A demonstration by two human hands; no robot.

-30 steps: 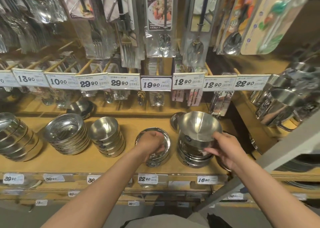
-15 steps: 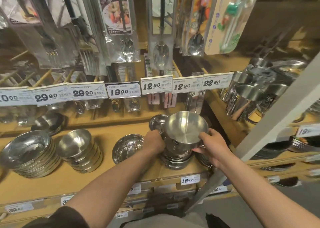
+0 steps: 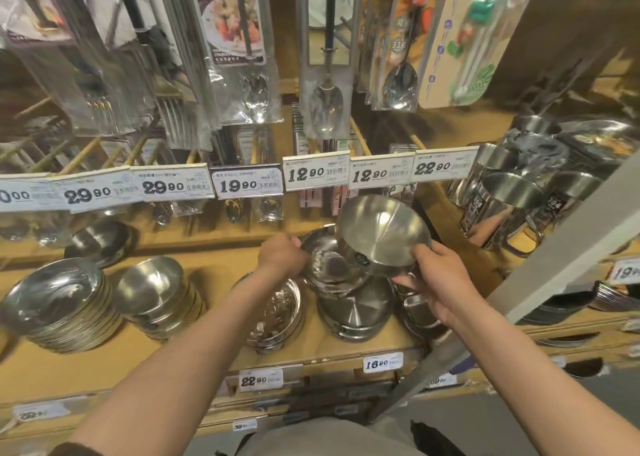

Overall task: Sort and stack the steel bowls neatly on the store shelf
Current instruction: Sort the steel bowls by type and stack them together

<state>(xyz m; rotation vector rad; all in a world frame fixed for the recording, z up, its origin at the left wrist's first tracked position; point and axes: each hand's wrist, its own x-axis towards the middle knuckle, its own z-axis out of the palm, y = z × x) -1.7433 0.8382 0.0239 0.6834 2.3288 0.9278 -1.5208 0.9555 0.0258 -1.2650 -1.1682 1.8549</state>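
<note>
Steel on steel is the trouble in this moment: both hands hold polished bowls above a third stack, and every surface is slick. The right hand (image 3: 434, 279) curls its fingers round the rim of a deep, round, brushed-steel bowl with a small dark label (image 3: 382, 236), holding it tilted, mouth up and leaning toward the price tags. Just left of that bowl, the left hand (image 3: 282, 256) pinches the rim of a shallower shiny steel bowl (image 3: 323, 265), which touches or nearly touches the deep bowl's side (I cannot tell which).

Directly below the deep bowl sits a short stack of wide steel bowls (image 3: 353, 312) on the tan wooden shelf (image 3: 214, 272). Below and to the left of the deep bowl stands another low stack of steel bowls (image 3: 273, 312), close to the shelf's front edge.

My judgement: a rim grip on a tilted bowl could slip, dropping it onto the stack beneath and knocking that askew. Nesting a bowl into a stack of another size would leave it rocking. An elbow sweep might push the front stack off the edge.
</note>
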